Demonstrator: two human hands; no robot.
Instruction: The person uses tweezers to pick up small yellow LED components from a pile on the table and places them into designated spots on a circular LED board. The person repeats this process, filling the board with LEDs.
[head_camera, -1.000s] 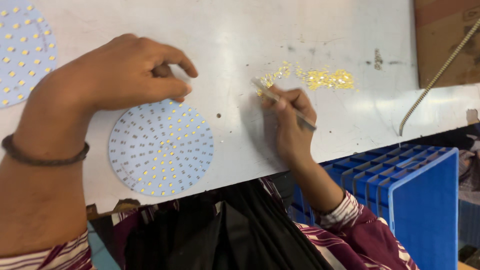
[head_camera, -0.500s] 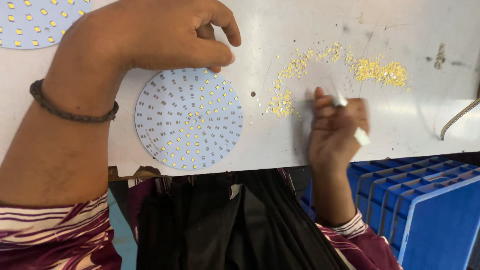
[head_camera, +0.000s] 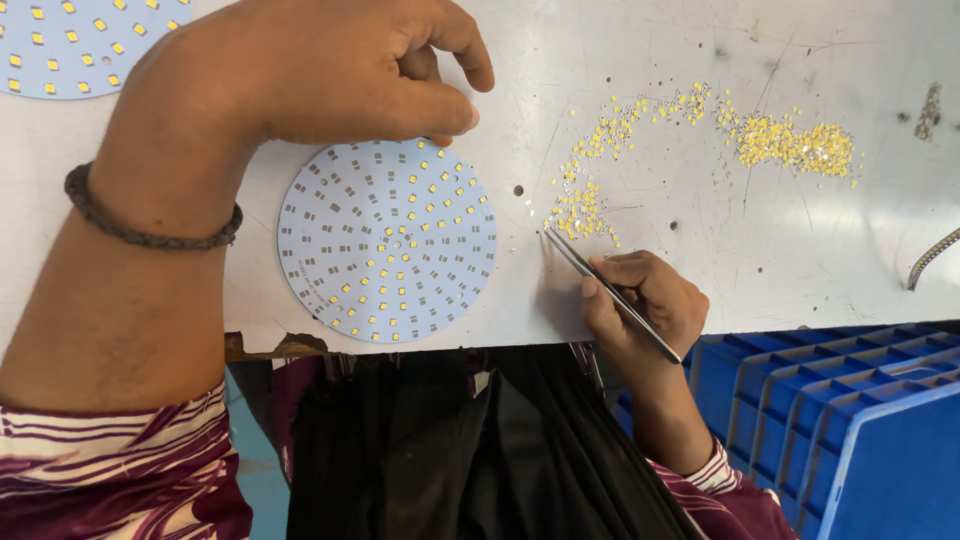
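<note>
Fingers of my right hand (head_camera: 645, 300) pinch tweezers (head_camera: 610, 290), tips at eleven o'clock by yellow chips (head_camera: 580, 205); left hand (head_camera: 340, 70) curls empty, thumb touching the round board (head_camera: 387, 240) at twelve.

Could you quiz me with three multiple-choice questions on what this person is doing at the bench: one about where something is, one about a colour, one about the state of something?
1. Where do the tips of the tweezers point?
A. at the blue crate
B. at the near end of the scattered yellow chips
C. at the wristband

2. What colour is the crate at lower right?
A. red
B. green
C. blue

3. How full is the round board?
A. partly filled with chips
B. bare
C. wholly filled

Answers: 1 B, the tips sit beside the yellow chips. 2 C, it is plainly blue. 3 A, many pads are still empty.
</note>
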